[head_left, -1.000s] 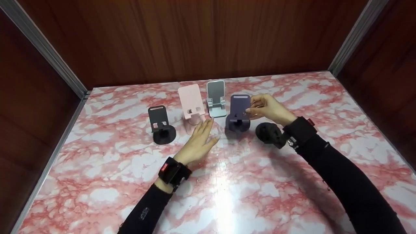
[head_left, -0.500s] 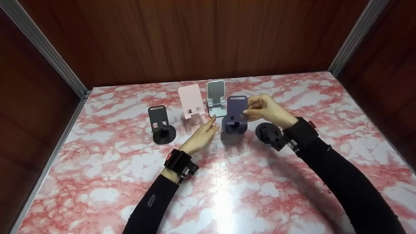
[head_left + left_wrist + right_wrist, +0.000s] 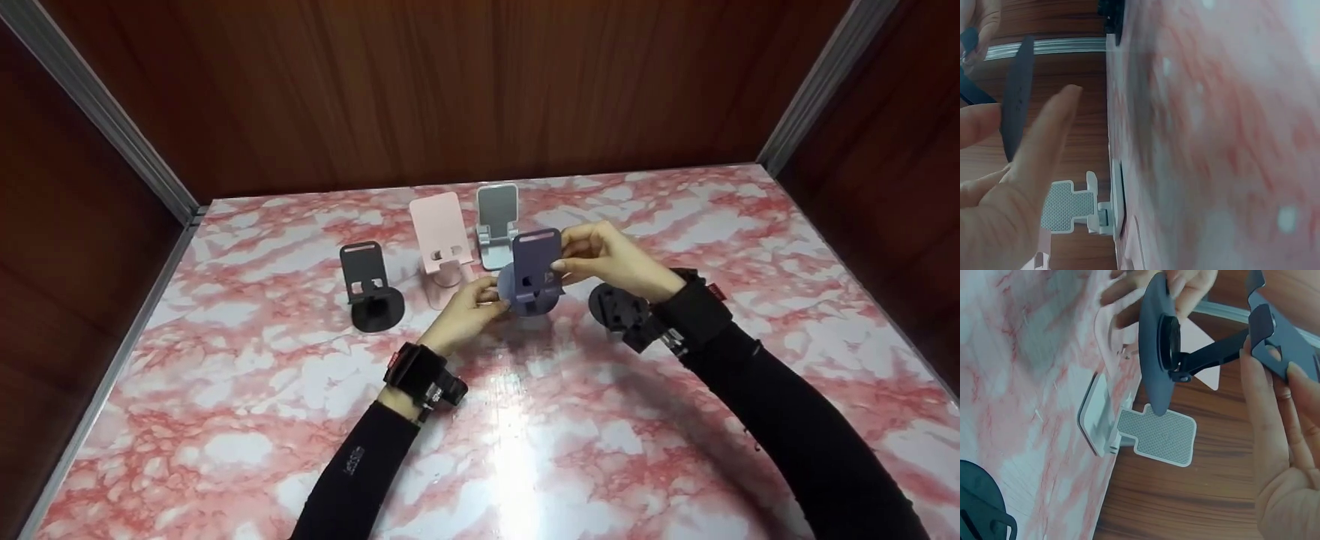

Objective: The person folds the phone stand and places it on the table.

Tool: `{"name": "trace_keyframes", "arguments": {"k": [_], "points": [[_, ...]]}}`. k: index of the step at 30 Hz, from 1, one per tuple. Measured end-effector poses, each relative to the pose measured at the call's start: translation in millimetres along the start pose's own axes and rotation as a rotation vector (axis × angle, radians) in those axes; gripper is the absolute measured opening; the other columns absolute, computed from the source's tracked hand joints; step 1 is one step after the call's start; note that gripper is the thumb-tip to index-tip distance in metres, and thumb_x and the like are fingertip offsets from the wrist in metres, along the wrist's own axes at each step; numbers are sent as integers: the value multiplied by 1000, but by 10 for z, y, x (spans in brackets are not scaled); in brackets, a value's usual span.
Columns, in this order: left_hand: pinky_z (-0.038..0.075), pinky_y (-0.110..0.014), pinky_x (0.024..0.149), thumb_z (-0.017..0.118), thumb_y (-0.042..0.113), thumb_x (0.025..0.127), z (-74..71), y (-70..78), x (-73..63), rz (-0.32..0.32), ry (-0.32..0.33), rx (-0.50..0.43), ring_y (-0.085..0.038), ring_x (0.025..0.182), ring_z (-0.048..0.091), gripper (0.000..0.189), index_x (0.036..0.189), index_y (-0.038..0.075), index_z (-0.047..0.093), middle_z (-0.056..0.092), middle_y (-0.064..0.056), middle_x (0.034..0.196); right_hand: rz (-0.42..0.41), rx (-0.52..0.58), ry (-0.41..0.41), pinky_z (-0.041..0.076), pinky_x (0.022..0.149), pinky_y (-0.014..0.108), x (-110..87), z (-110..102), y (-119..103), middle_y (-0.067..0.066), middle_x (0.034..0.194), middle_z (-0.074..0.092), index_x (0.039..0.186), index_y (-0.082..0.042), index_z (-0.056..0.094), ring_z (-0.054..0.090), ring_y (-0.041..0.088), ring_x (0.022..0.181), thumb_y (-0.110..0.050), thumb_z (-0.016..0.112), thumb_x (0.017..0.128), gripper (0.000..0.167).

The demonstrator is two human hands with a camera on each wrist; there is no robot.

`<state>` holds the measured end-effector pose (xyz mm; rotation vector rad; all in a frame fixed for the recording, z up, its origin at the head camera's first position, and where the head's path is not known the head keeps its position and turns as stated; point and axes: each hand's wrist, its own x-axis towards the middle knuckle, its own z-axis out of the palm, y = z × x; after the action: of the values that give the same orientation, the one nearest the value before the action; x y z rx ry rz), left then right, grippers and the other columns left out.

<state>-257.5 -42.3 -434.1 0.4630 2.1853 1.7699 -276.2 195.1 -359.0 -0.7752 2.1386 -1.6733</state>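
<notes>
A dark purple phone stand (image 3: 537, 259) is raised off the table between both hands, with its round base (image 3: 1152, 354) tilted. My right hand (image 3: 616, 261) grips the edge of its upright plate, thumb on the front and fingers behind. At the left rim of the base, my left hand (image 3: 466, 311) pinches the disc between thumb and fingers. From the left wrist view, the disc (image 3: 1018, 93) appears nearly edge-on, beside an extended index finger. Behind the hands stand a pink phone stand (image 3: 439, 229) and a silver-grey phone stand (image 3: 498, 214).
A black phone stand (image 3: 365, 274) stands at the left. Another black stand (image 3: 611, 304) lies folded beneath the right wrist, partly hidden by it. The marbled red-and-white table (image 3: 247, 420) is bounded by brown wood-grain panels (image 3: 480, 90) at the back and sides.
My right hand has brought the purple phone stand left and slightly nearer, and its base has tilted. My left hand has moved from open beside it to pinching the base.
</notes>
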Motion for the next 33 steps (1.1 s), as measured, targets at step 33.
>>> {"name": "trace_keyframes", "arguments": {"k": [33], "points": [[52, -15, 62, 59, -11, 79, 50, 136, -92, 130, 119, -46, -4, 67, 57, 28, 107, -9, 55, 64, -20, 92, 3, -5, -60, 58, 72, 36, -126, 29, -107, 9, 82, 68, 82, 7, 53, 68, 17, 76, -13, 61, 89, 22]]}}
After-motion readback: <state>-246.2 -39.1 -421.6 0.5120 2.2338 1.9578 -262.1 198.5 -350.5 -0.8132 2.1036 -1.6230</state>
